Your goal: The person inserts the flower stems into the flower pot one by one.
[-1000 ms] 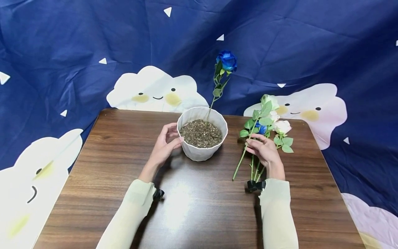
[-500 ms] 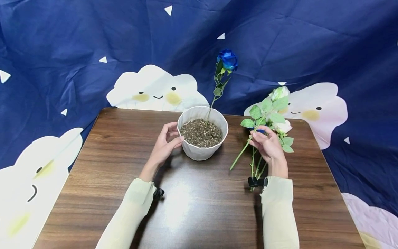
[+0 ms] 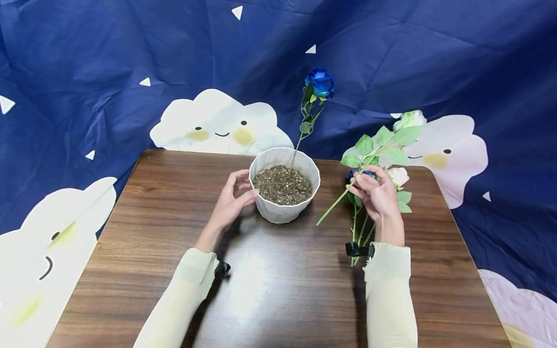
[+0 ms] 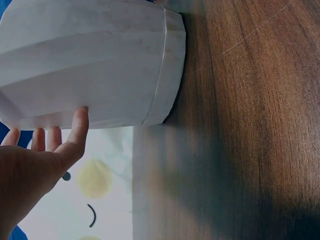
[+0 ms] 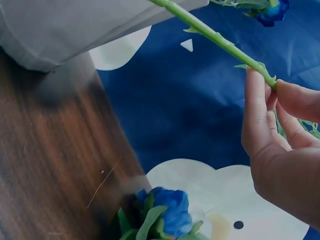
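My right hand [image 3: 382, 195] pinches the green stem [image 5: 215, 37] of a white rose [image 3: 410, 120] between thumb and fingers. The rose is tilted, its bloom up to the right and its cut end down to the left, towards the pot. A white faceted flower pot [image 3: 280, 212] filled with dark soil [image 3: 283, 186] stands on the table. From its soil rises a blue rose [image 3: 319, 83], leaning slightly right. At the pot's left side is my left hand [image 3: 230, 200]; in the left wrist view its thumb [image 4: 80, 125] and fingertips rest against the outer wall.
Beneath my right hand lie more roses, among them a blue one [image 5: 172, 210] and a white one [image 3: 398, 177], their stems [image 3: 361, 232] pointing towards me. The brown wooden table [image 3: 152, 232] ends at a blue cloth [image 3: 183, 48] with printed clouds.
My right hand has lifted the white rose up from the other roses; its bloom has swung right and its cut end has moved left towards the pot. My left hand stays put.
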`<act>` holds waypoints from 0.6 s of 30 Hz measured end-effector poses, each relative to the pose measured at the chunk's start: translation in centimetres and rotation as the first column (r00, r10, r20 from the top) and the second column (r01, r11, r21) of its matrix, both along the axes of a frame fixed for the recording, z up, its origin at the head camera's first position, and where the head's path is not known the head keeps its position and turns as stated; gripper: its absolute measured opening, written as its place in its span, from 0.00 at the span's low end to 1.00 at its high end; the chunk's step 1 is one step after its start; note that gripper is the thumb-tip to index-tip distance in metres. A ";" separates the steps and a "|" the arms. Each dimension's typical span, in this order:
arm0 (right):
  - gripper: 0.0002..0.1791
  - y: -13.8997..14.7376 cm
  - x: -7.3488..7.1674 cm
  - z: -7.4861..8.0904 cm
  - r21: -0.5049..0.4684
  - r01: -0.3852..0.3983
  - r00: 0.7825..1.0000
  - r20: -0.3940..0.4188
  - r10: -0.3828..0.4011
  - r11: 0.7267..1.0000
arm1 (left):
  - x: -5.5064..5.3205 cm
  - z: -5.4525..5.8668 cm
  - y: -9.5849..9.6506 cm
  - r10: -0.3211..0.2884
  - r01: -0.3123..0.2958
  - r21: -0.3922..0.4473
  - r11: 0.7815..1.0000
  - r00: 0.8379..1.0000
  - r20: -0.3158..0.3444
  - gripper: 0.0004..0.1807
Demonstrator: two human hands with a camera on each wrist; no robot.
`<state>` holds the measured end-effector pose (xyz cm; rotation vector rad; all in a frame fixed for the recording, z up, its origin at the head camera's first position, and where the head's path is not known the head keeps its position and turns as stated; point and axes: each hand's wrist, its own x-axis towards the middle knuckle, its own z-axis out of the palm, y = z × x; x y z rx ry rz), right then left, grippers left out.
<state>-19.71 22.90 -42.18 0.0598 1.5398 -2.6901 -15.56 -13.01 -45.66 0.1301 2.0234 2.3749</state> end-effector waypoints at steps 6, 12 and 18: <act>0.10 -0.5 -0.2 1.1 -0.056 0.014 0.999 -0.038 -0.016 0.998 | 0.0 0.0 0.0 -0.003 0.003 0.006 1.000 1.000 -0.003 0.34; 0.09 -1.0 -0.5 2.6 -0.080 0.017 0.997 -0.075 -0.023 0.997 | -0.1 0.1 0.0 -0.010 0.010 0.002 1.000 1.000 0.001 0.34; 0.08 -1.8 -0.9 4.3 -0.093 0.002 0.990 -0.142 -0.016 0.996 | 0.0 0.0 -0.1 -0.012 0.012 0.004 1.000 1.000 0.011 0.34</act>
